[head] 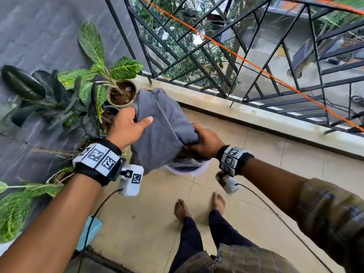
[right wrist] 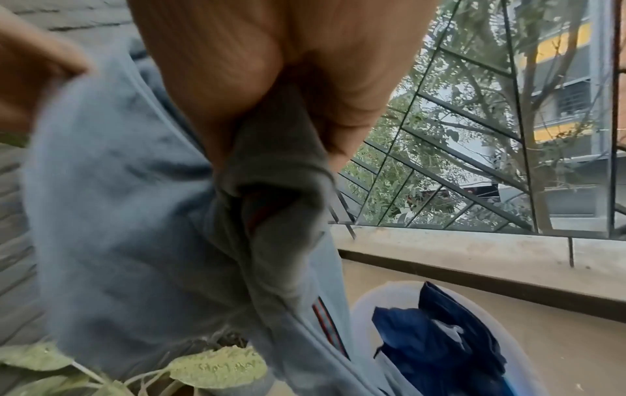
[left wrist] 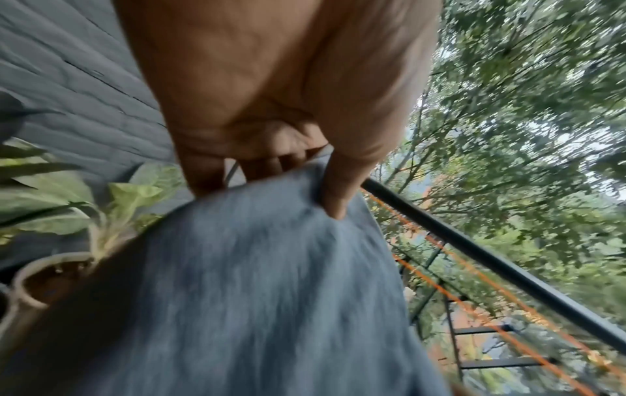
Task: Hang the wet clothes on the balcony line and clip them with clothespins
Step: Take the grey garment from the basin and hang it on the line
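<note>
1. two hands hold one grey garment [head: 159, 129] between them, lifted above a white bucket [head: 199, 170] on the tiled floor [head: 157, 223].
2. our left hand [head: 126, 129] is at nine o'clock of the cloth, fingers curled behind its edge and thumb pressed across the front; the left wrist view shows the same pinch, thumb over the grey fold [left wrist: 271, 268].
3. our right hand [head: 204, 140] is at four o'clock of the cloth, clamped on a bunched corner; in the right wrist view the fabric [right wrist: 142, 214] is squeezed between thumb and fingers.
4. a dark blue garment [right wrist: 437, 340] lies inside the bucket [right wrist: 379, 297], directly under the right hand.
5. an orange line [head: 246, 61] runs from twelve o'clock down to three o'clock, in front of the black railing [head: 197, 46], well apart from the cloth.
6. potted plants [head: 110, 69] stand at ten o'clock against the grey wall [head: 39, 26], the nearest pot [head: 122, 93] just beside the cloth's top edge.
7. our bare feet [head: 199, 205] are at six o'clock.
</note>
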`<state>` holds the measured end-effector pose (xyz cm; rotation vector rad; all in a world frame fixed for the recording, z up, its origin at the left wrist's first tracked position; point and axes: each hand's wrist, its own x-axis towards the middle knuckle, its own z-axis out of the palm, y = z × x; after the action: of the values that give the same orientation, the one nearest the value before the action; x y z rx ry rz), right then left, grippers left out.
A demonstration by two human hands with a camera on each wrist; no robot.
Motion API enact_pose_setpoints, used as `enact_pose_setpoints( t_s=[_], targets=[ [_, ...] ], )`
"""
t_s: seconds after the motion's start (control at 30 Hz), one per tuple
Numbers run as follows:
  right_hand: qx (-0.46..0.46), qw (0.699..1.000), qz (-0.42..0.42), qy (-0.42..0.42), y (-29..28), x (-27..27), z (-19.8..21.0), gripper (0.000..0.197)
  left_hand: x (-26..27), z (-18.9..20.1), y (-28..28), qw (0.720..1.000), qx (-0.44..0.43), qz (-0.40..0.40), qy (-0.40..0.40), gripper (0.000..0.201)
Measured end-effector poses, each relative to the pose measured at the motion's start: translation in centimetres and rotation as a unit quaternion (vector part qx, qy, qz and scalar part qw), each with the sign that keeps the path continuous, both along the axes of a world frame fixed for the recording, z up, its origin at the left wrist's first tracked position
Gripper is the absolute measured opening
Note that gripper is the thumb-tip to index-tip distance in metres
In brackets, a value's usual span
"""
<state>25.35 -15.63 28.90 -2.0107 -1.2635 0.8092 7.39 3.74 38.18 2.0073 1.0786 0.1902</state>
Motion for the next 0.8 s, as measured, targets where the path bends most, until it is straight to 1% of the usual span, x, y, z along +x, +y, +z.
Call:
enact_pose_setpoints(
  t_s=[0.03,0.07,0.1,0.13,0.17,0.2,0.23,0.27,0.3,0.37,0.4,0.47,0.5,0.53,0.6,0.63,0.67,0.7,0.73,0.77,0.8],
  targets=[
    [0.006,1.000,-0.002,-0.002,-0.2,0.2,0.8,0.062,-0.1,-0.2,0.0,1.000,-0.001,0.012,0.010,0.048],
    [0.011,1.000,-0.013,0.005,-0.3,0.7,1.6,0.053,-0.2,-0.4,0.0,0.999,0.013,0.012,0.039,0.043],
    [0.003,0.999,-0.028,0.019,-0.4,1.2,2.5,0.043,-0.5,-0.8,-0.1,0.995,0.041,0.003,0.089,0.038],
    [-0.007,0.999,-0.041,0.023,-0.3,1.7,3.4,0.035,-0.8,-1.1,-0.5,0.985,0.081,-0.008,0.153,0.035],
    [-0.024,0.998,-0.056,0.018,0.0,2.3,4.1,0.029,-1.2,-1.7,-1.1,0.970,0.116,-0.017,0.211,0.034],
    [-0.051,0.997,-0.064,0.011,0.3,2.8,4.9,0.024,-1.4,-2.2,-2.2,0.965,0.123,-0.031,0.230,0.041],
    [-0.075,0.995,-0.069,0.014,0.6,3.2,5.7,0.020,-1.5,-2.8,-3.6,0.969,0.103,-0.053,0.217,0.051],
    [-0.097,0.992,-0.077,0.015,1.0,3.4,6.2,0.017,-1.4,-3.1,-5.5,0.979,0.070,-0.080,0.175,0.061],
    [-0.119,0.989,-0.081,0.018,1.4,3.4,6.8,0.015,-1.3,-3.4,-7.5,0.987,0.035,-0.101,0.117,0.071],
    [-0.164,0.983,-0.084,0.024,1.9,3.4,7.7,0.009,-0.6,-4.0,-11.1,0.991,-0.026,-0.133,0.009,0.079],
    [-0.178,0.980,-0.086,0.026,2.1,3.5,8.2,0.010,-0.1,-4.4,-12.5,0.988,-0.060,-0.138,-0.022,0.083],
    [-0.196,0.976,-0.089,0.038,2.5,3.6,9.1,0.017,0.9,-4.5,-14.6,0.987,-0.096,-0.122,-0.033,0.103],
    [-0.195,0.976,-0.088,0.041,2.7,3.5,9.5,0.018,1.4,-4.2,-15.3,0.989,-0.101,-0.103,-0.035,0.110],
    [-0.194,0.976,-0.085,0.039,2.8,3.5,10.1,0.019,2.0,-4.1,-15.8,0.991,-0.104,-0.075,-0.036,0.110],
    [-0.188,0.979,-0.076,0.034,3.2,3.3,11.1,0.022,2.9,-3.5,-16.2,0.993,-0.098,-0.023,-0.053,0.098],
    [-0.182,0.980,-0.078,0.034,3.3,3.3,11.5,0.024,3.2,-3.3,-16.2,0.995,-0.068,-0.004,-0.076,0.087],
    [-0.177,0.980,-0.081,0.037,3.4,3.3,11.8,0.027,3.2,-3.1,-16.0,0.995,-0.014,0.005,-0.102,0.072],
    [-0.168,0.981,-0.089,0.044,3.6,3.4,12.2,0.031,3.3,-3.0,-15.6,0.991,0.046,-0.003,-0.129,0.056],
    [-0.161,0.980,-0.092,0.066,3.7,3.4,12.6,0.035,3.1,-2.9,-15.2,0.985,0.094,-0.024,-0.144,0.045],
    [-0.150,0.978,-0.092,0.110,3.7,3.4,12.9,0.035,3.0,-2.6,-14.7,0.980,0.121,-0.043,-0.151,0.037],
    [-0.134,0.969,-0.096,0.182,3.5,3.4,13.4,0.031,2.8,-2.4,-13.9,0.979,0.130,-0.050,-0.146,0.027]
  ],
)
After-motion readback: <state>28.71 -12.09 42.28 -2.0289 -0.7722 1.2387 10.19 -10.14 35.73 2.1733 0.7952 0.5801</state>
